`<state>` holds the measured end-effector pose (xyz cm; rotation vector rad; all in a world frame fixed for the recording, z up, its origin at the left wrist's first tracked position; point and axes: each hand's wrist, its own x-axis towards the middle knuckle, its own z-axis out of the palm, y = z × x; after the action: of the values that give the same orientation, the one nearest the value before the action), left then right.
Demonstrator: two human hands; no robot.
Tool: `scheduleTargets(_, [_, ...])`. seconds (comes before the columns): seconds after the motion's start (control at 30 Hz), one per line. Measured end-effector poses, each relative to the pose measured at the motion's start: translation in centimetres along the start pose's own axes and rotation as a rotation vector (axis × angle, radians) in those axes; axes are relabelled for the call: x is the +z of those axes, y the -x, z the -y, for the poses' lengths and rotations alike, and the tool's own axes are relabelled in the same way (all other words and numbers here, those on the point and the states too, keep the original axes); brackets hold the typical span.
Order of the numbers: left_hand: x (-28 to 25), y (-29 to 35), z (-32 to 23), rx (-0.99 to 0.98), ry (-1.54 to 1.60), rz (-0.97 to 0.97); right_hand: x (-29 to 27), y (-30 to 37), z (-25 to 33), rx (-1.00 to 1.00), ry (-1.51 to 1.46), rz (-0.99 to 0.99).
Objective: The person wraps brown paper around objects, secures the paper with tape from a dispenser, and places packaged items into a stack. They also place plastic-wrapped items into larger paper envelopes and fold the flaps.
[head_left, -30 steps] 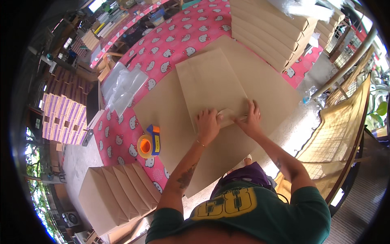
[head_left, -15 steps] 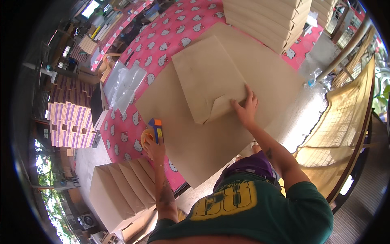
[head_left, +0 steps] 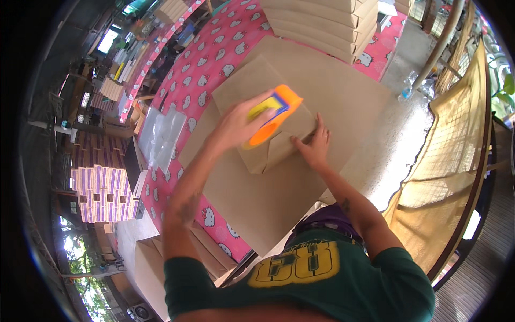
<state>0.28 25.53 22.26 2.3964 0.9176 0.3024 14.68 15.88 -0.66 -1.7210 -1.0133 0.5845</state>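
My left hand (head_left: 234, 124) is wrapped round a hand-held tape dispenser (head_left: 290, 97), orange with yellow and blue sides. It hangs over a flat package wrapped in brown paper (head_left: 256, 88) and hides part of it. A folded paper flap (head_left: 281, 148) lies at the package's near end. My right hand (head_left: 316, 147) rests there with fingers spread, the thumb on the flap and the other fingers along the package's right edge. Beneath the package spreads a large brown board or paper sheet (head_left: 241, 196); I cannot tell which.
Stacked brown-wrapped packages (head_left: 327, 27) stand at the far side of the pink patterned table cover (head_left: 199, 59). Clear plastic bags (head_left: 163, 137) lie on the left. More wrapped packages (head_left: 206, 244) sit near my left arm. A yellow mesh screen (head_left: 437, 177) stands to the right.
My left hand has lifted the tape dispenser from the table's left side and brought it up and rightward over the package. My right hand stays on the flap.
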Motion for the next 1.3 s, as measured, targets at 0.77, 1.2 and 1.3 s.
scheduleTargets(0.77, [-0.2,10.7,17.5,-0.305,-0.443,0.776,0.7,1.3,0.5,-0.114,0.108,0.022])
scheduleTargets(1.2, [12.1,19.7,14.5,-0.977,-0.782,-0.421,-1.8,-1.0,-1.8,-0.154,0.257,0.041])
scheduleTargets(1.3, [17.8,16.9,14.0,-0.575,0.596,-0.983,-0.5,0.2,-0.6,-0.173,0.241,0.101])
